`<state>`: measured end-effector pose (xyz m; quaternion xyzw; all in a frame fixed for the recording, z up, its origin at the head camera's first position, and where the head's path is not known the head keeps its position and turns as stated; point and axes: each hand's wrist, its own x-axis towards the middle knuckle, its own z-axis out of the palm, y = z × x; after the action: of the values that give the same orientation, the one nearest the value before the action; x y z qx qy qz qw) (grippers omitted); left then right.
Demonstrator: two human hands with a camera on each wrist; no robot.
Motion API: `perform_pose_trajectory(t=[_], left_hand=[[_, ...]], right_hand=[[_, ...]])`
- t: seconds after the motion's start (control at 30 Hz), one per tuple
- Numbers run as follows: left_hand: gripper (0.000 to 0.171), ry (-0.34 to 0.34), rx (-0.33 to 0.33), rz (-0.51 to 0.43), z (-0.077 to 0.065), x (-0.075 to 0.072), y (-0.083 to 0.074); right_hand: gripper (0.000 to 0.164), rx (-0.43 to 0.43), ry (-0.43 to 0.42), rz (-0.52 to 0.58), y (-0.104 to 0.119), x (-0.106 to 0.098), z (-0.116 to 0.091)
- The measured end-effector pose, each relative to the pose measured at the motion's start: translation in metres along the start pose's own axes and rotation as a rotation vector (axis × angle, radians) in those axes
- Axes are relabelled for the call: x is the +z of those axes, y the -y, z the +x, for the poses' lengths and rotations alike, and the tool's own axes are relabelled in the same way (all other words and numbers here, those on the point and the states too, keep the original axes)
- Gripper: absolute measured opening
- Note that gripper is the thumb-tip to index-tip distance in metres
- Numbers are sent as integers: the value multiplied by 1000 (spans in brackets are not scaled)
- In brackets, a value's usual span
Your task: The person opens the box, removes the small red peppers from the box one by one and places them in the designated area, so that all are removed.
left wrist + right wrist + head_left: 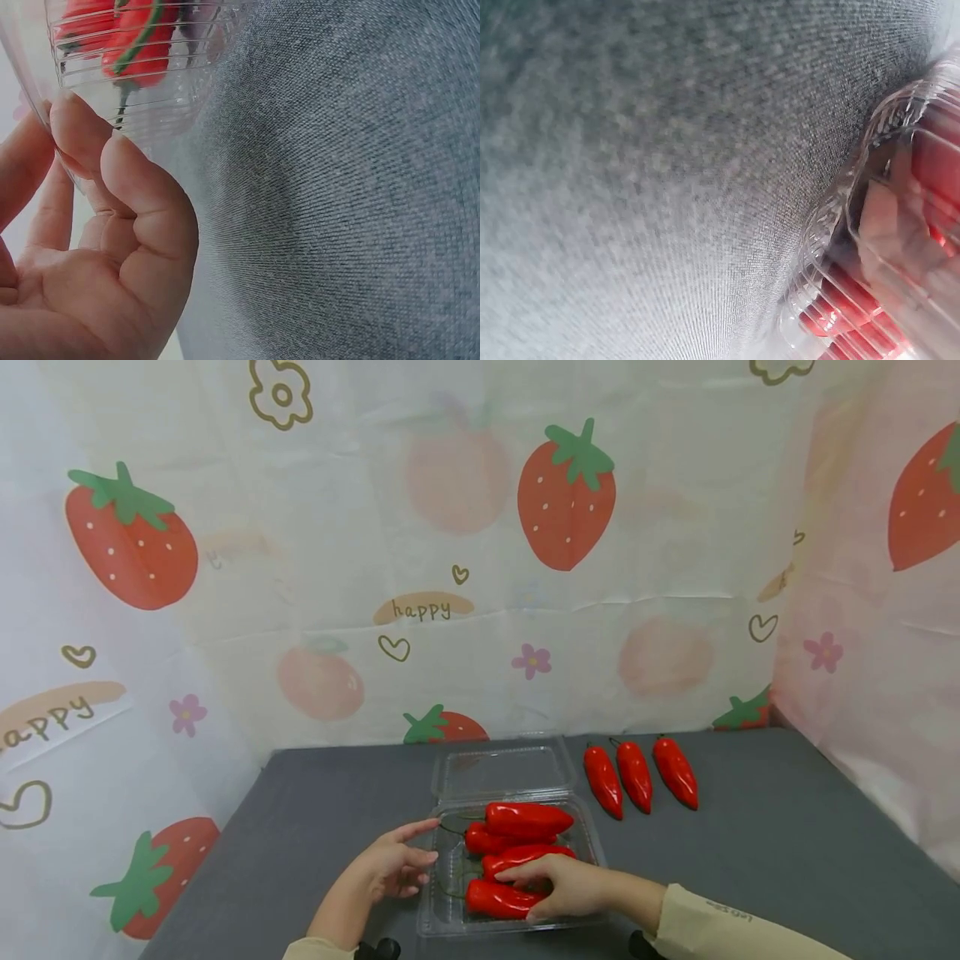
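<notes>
A hinged clear plastic box (513, 929) lies with its lid (502, 768) folded back. Several red chili peppers (528, 819) with green stems are lined up inside it. My right hand (566, 885) reaches over the right wall and grips the front pepper (498, 900), fingers on its far side, thumb on its near side. At the left wall, my left hand (386, 864) holds the box's rim, its fingertips (71, 124) at the edge in the left wrist view. Through the box's ribbed wall (832, 262), the right wrist view shows the right fingers blurred beside red peppers.
Three more red peppers (633, 777) lie side by side to the right of the lid. Grey cloth covers the table (750, 852). A fabric backdrop (337, 568) printed with strawberries rises behind the table and along both sides.
</notes>
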<state>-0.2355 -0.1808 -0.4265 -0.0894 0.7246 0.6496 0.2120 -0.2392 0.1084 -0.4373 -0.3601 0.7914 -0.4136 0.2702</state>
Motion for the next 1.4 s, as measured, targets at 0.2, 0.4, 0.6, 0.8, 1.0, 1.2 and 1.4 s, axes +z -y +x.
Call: perform_pose_trajectory(t=[0.2,0.4,0.6,0.8,1.0,1.2,1.4], left_hand=[[59,-1,8,-4,0,1,1],[58,-4,19,-12,0,3,2],[59,-8,27,-10,-1,4,3],[58,-12,36,-4,-2,5,3],[59,-13,31,-4,-2,5,3],[61,5,41,-29,-2,4,2],[62,6,49,-33,-2,2,1]], right_hand=[[54,14,68,101,-1,-2,0],[55,-17,111,110,-5,-3,-1],[52,-84,120,174,-6,-4,-1],[50,-172,28,303,-5,-7,-6],[52,-203,-105,372,-2,-12,-15],[55,-147,-222,388,4,-20,-29],[57,-110,-274,425,3,-30,-41]])
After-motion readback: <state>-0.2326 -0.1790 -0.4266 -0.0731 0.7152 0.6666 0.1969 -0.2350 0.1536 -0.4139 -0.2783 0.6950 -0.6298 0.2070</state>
